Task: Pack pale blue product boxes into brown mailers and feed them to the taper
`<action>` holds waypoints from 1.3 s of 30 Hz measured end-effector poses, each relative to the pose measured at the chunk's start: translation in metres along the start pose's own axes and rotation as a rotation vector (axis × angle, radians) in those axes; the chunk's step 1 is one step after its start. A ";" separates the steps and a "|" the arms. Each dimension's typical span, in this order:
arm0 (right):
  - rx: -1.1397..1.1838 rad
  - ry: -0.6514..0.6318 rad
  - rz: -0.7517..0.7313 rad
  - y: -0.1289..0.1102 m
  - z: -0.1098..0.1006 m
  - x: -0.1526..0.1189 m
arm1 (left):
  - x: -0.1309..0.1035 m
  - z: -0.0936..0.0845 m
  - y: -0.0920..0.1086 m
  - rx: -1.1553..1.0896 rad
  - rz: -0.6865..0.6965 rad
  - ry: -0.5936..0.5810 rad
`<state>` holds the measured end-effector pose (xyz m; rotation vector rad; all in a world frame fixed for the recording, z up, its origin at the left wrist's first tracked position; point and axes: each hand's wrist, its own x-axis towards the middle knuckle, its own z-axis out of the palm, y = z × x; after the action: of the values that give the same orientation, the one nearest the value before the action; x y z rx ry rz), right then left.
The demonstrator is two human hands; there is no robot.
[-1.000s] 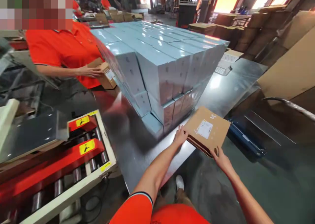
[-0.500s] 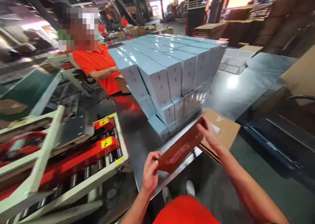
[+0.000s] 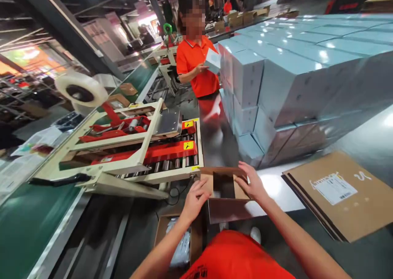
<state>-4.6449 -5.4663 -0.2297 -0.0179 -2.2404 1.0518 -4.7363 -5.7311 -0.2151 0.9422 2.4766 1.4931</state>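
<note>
With left hand and right hand gripping opposite sides of the open carton at the frame's lower centre, press evenly and mind square corners, clear of the flat cardboard at lower right.

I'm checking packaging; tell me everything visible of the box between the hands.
The box is brown and looks like cardboard. Its open mouth faces up, with paler panels at left and right and a dark area between. The left hand holds its left end, the right hand its right end, at the near edge of the metal table. Its bottom is too dark to judge.
</note>
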 end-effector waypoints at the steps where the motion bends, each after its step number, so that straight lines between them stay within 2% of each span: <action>1: 0.021 -0.049 -0.055 0.003 -0.003 0.000 | 0.005 0.000 -0.002 -0.002 -0.038 0.058; 3: 0.094 -0.106 -0.054 0.005 -0.012 -0.006 | 0.023 0.000 -0.004 -0.058 -0.163 0.175; 4: 0.159 -0.105 0.009 0.005 -0.015 -0.010 | 0.035 0.000 -0.004 -0.097 -0.242 0.190; 6: 0.310 -0.062 0.199 0.008 -0.018 -0.016 | 0.053 0.001 -0.006 -0.172 -0.370 0.133; 8: 0.364 -0.029 0.409 0.013 -0.011 -0.015 | 0.052 0.003 -0.012 -0.227 -0.427 0.025; 10: 0.282 -0.088 0.563 0.022 0.004 -0.007 | 0.027 0.005 -0.022 -0.252 -0.433 -0.011; 12: 0.190 -0.220 0.652 0.029 0.022 0.008 | -0.010 0.005 -0.038 -0.304 -0.399 0.003; 15: 0.185 -0.357 0.649 0.027 0.032 0.040 | -0.055 -0.004 -0.068 -0.408 -0.310 -0.010; 17: 0.192 -0.357 0.589 0.013 0.026 0.061 | -0.060 -0.017 -0.084 -0.372 -0.288 -0.028; 19: 0.112 -0.378 0.376 -0.011 0.021 0.069 | -0.044 -0.032 -0.091 -0.335 -0.291 -0.012; 20: 0.034 -0.431 0.218 -0.027 0.021 0.067 | -0.032 -0.040 -0.090 -0.375 -0.302 0.018; 23: -0.224 -0.707 -0.263 -0.072 0.031 0.043 | 0.002 -0.053 -0.076 -0.623 -0.395 0.152; 25: -0.254 -0.841 -0.395 -0.086 0.036 0.034 | 0.010 -0.052 -0.064 -0.653 -0.440 0.228; 26: -0.269 -0.835 -0.377 -0.086 0.035 0.039 | 0.008 -0.050 -0.059 -0.606 -0.432 0.247; 27: -0.313 -0.770 -0.302 -0.080 0.031 0.050 | 0.004 -0.046 -0.057 -0.543 -0.406 0.254; 30: -0.590 -0.384 0.055 -0.046 0.013 0.110 | -0.011 -0.033 -0.056 -0.415 -0.318 0.241; 32: -0.735 -0.173 0.215 -0.020 0.006 0.146 | -0.014 -0.026 -0.058 -0.389 -0.302 0.225; 34: -0.779 -0.089 0.278 -0.003 0.011 0.164 | -0.008 -0.020 -0.058 -0.389 -0.282 0.209; 36: -0.766 -0.081 0.274 -0.001 0.018 0.162 | 0.006 -0.012 -0.054 -0.412 -0.254 0.198; 39: -0.688 -0.110 0.173 -0.028 0.009 0.141 | 0.029 0.001 -0.046 -0.475 -0.238 0.192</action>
<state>-4.7533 -5.4526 -0.1366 -0.4620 -2.6309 0.3206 -4.7801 -5.7287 -0.2471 0.4238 2.0894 2.0230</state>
